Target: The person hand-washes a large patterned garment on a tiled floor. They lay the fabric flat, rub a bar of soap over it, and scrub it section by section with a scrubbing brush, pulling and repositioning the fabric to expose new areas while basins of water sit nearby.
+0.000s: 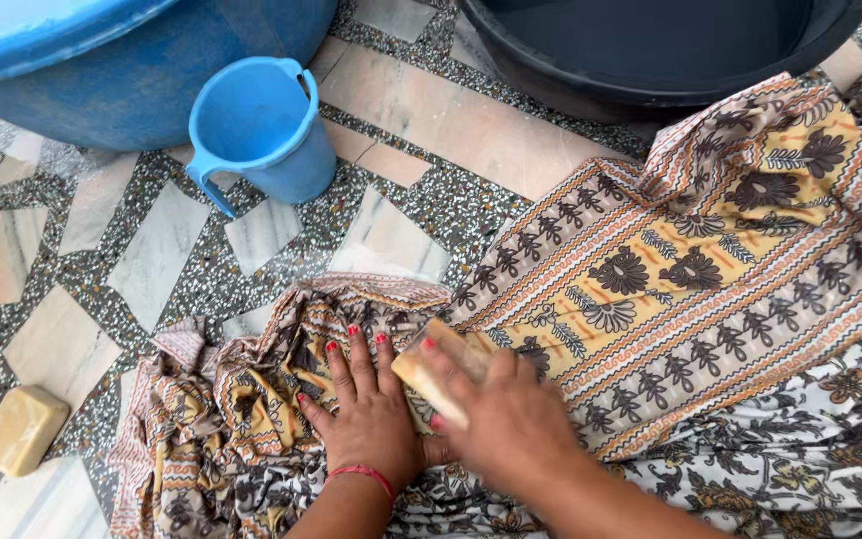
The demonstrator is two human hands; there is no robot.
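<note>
A patterned cloth (690,269) in yellow, orange and brown lies spread on the stone floor, bunched up at its left end. My left hand (366,404) presses flat on the bunched part, fingers apart, a red thread around the wrist. My right hand (506,419) grips a pale yellow bar of soap (436,371) and holds it against the cloth just right of the left hand.
A light blue plastic mug (261,130) stands on the floor beyond the cloth. A big blue tub (112,70) is at the top left, a dark basin (650,60) at the top right. A second soap bar (20,429) lies at the left on the floor.
</note>
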